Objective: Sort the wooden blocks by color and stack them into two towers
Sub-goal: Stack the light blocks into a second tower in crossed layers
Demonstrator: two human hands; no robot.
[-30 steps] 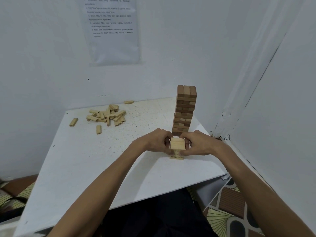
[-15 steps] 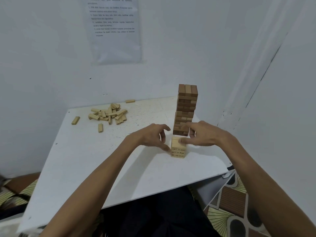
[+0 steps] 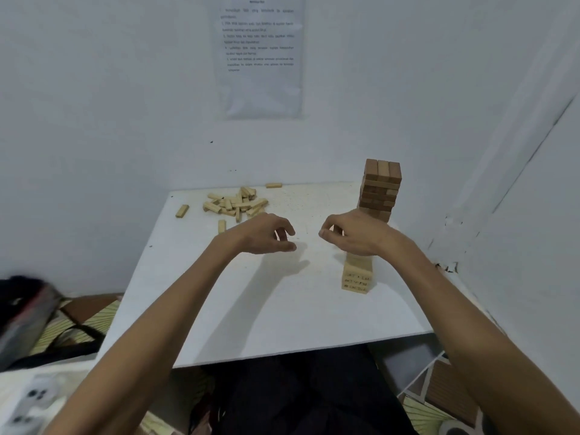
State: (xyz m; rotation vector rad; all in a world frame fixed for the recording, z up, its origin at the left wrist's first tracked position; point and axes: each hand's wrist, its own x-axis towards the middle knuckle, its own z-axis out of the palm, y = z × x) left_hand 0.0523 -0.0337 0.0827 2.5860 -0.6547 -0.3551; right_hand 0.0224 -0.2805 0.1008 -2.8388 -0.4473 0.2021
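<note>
Both hands hover over the tabletop (image 3: pixel 282 309), fingers slackly curled, gripping nothing. The left hand (image 3: pixel 265 235) is mid-frame and the right hand (image 3: pixel 357 235) is just above the short pale tower (image 3: pixel 357 277) at centre right. The taller dark tower (image 3: pixel 381 189) stands behind it, near the wall. Loose pale blocks (image 3: pixel 235 204) lie heaped at the tabletop's upper left.
</note>
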